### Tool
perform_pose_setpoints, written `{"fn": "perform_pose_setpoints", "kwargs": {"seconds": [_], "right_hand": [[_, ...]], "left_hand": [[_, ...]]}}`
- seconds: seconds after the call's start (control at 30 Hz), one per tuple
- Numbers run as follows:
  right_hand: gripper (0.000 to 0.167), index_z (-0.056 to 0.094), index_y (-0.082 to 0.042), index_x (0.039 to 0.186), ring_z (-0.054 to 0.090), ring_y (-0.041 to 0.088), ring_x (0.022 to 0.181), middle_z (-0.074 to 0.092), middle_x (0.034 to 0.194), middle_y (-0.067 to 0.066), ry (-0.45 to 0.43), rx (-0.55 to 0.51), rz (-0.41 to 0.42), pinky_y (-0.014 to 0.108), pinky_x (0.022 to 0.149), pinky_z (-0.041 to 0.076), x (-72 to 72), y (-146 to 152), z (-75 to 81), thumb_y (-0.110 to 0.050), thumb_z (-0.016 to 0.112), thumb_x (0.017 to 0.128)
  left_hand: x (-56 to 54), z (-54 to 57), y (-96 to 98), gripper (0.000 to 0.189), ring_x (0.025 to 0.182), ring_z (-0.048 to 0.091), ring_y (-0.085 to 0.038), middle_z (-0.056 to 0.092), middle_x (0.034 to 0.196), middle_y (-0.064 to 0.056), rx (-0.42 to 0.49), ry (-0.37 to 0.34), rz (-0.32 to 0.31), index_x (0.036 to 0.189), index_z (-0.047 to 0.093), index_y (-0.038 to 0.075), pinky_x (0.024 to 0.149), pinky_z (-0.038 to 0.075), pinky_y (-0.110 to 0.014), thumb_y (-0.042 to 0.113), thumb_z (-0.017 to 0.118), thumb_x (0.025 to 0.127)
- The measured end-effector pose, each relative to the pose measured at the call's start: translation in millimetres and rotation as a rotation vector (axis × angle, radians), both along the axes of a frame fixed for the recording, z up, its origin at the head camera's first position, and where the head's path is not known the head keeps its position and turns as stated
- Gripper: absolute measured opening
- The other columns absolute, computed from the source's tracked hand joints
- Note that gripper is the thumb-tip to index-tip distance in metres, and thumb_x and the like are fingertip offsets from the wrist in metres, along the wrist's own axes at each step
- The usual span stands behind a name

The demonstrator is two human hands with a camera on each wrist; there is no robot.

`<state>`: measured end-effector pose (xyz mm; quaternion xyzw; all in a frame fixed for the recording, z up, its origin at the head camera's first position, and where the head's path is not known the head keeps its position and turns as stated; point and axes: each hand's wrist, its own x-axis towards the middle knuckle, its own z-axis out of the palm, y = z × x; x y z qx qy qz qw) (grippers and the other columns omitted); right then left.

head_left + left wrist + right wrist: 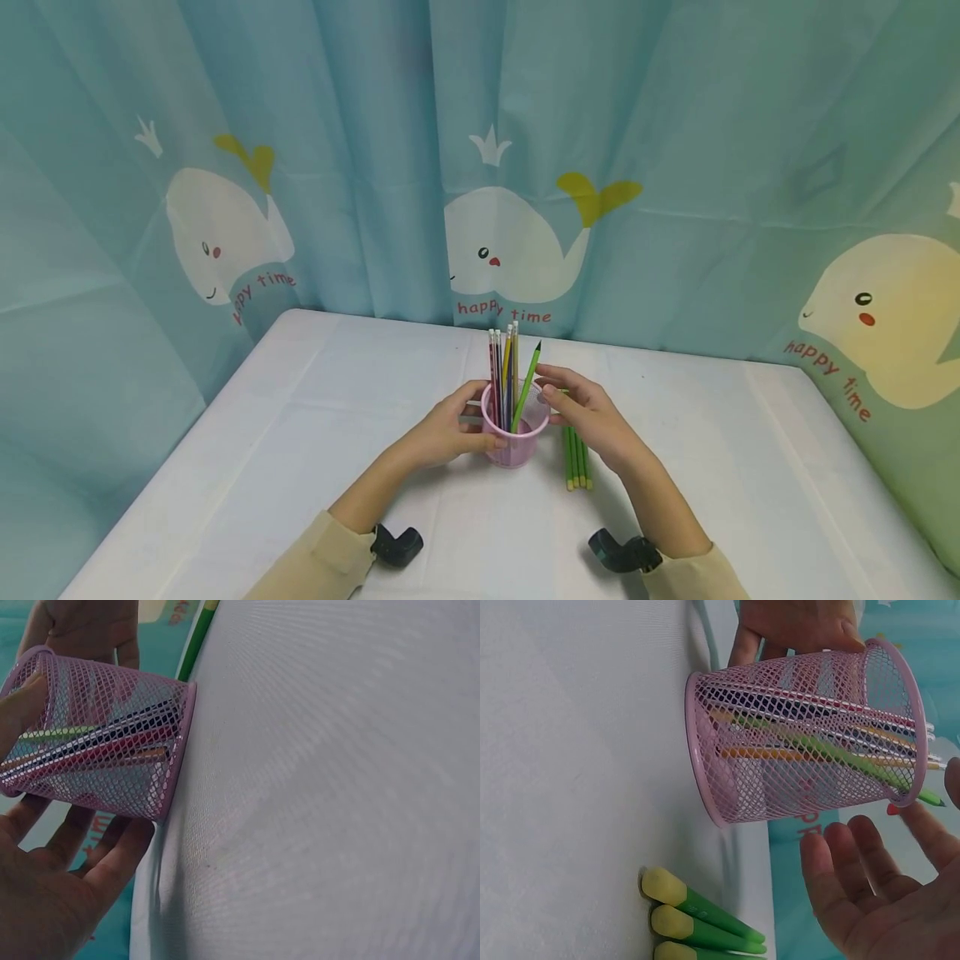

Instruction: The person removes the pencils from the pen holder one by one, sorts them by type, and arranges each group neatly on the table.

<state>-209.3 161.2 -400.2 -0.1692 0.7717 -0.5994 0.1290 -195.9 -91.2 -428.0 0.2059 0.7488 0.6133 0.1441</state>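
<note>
Two beige sleeves reach over a white table, nearest the camera. Loose green pencils lie side by side near the right hand, its fingers spread and holding nothing by the mesh cup; whether they touch it is unclear. The left hand grips the opposite side. Upright on the table, the cup holds mixed pencils and one leaning green pencil, point up. The step appears to be steadying a part-filled cup; adding more would call for a right-hand pinch on the loose row. Behind hangs a blue curtain.
</note>
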Motion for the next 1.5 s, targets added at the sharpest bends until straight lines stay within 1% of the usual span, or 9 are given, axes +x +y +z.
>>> {"fn": "perform_pose_setpoints", "kwargs": {"seconds": [0.27,0.53,0.67,0.77,0.93,1.07,1.23,1.37,1.5], "right_hand": [[0.036,0.056,-0.006,0.133,0.052,0.044,0.126,0.056,0.136,0.016,0.041,-0.025,-0.025,0.037,0.091,0.056,1.0,-0.4,-1.6,-0.027,0.054,0.104],[0.03,0.057,-0.001,0.12,0.058,0.04,0.117,0.061,0.123,0.016,0.046,-0.054,-0.064,0.039,0.092,0.057,2.1,-0.5,-0.6,-0.024,0.06,0.101],[0.027,0.056,0.001,0.114,0.06,0.037,0.114,0.061,0.123,0.02,0.048,-0.069,-0.061,0.039,0.091,0.057,2.4,-0.5,-0.1,-0.022,0.06,0.101],[0.025,0.056,0.002,0.11,0.061,0.031,0.111,0.061,0.124,0.022,0.048,-0.06,-0.082,0.035,0.089,0.058,2.3,-0.6,0.0,-0.022,0.059,0.101],[0.024,0.057,0.001,0.107,0.061,0.028,0.109,0.062,0.123,0.021,0.049,-0.052,-0.114,0.034,0.088,0.058,1.4,-0.9,0.0,-0.022,0.059,0.101],[0.022,0.055,0.001,0.101,0.062,0.03,0.113,0.062,0.125,0.021,0.062,-0.067,-0.092,0.035,0.089,0.057,1.5,-0.9,0.0,-0.019,0.063,0.099],[0.022,0.054,0.0,0.093,0.058,0.041,0.121,0.062,0.128,0.022,0.076,-0.083,-0.071,0.035,0.09,0.057,2.6,-0.4,-0.3,-0.018,0.064,0.098],[0.024,0.051,0.002,0.093,0.06,0.033,0.119,0.059,0.129,0.026,0.083,-0.089,-0.088,0.037,0.091,0.057,3.2,1.1,0.3,-0.019,0.063,0.098],[0.024,0.051,0.003,0.094,0.062,0.024,0.112,0.062,0.125,0.021,0.091,-0.097,-0.107,0.039,0.09,0.058,3.2,1.9,3.9,-0.019,0.062,0.099]], "left_hand": [[0.7,0.2,0.3,0.074,0.123,0.057,-0.035,0.054,0.137,-0.015,0.005,0.0,0.001,0.146,0.04,0.009,0.101,0.053,-0.043,0.009,0.08,0.084],[-0.1,-0.2,0.1,0.075,0.124,0.056,-0.036,0.054,0.138,-0.016,0.002,0.0,0.0,0.147,0.04,0.01,0.101,0.053,-0.044,0.011,0.08,0.083],[0.0,-0.5,-0.3,0.075,0.124,0.056,-0.037,0.053,0.138,-0.016,0.0,-0.004,0.004,0.146,0.04,0.009,0.1,0.054,-0.044,0.01,0.08,0.083],[0.0,-1.1,-0.5,0.075,0.124,0.056,-0.037,0.053,0.138,-0.016,-0.004,-0.004,0.005,0.146,0.04,0.008,0.1,0.054,-0.044,0.01,0.081,0.083],[-0.5,-1.3,-0.1,0.076,0.125,0.056,-0.037,0.053,0.139,-0.016,-0.011,-0.007,0.006,0.147,0.04,0.01,0.101,0.054,-0.043,0.012,0.081,0.083],[-0.3,-0.7,-0.3,0.076,0.126,0.056,-0.037,0.052,0.14,-0.016,-0.011,-0.014,0.011,0.147,0.04,0.011,0.1,0.054,-0.043,0.013,0.081,0.083],[0.6,-0.4,-0.7,0.075,0.125,0.056,-0.036,0.053,0.139,-0.016,-0.004,-0.016,0.006,0.147,0.04,0.009,0.101,0.053,-0.044,0.011,0.081,0.083],[0.1,-1.3,-0.1,0.075,0.125,0.056,-0.036,0.053,0.139,-0.016,0.001,-0.013,0.003,0.147,0.04,0.01,0.101,0.053,-0.044,0.011,0.081,0.083],[0.2,0.3,0.1,0.076,0.126,0.056,-0.037,0.052,0.14,-0.016,0.002,-0.017,0.006,0.147,0.041,0.01,0.1,0.054,-0.043,0.011,0.081,0.083]]}}
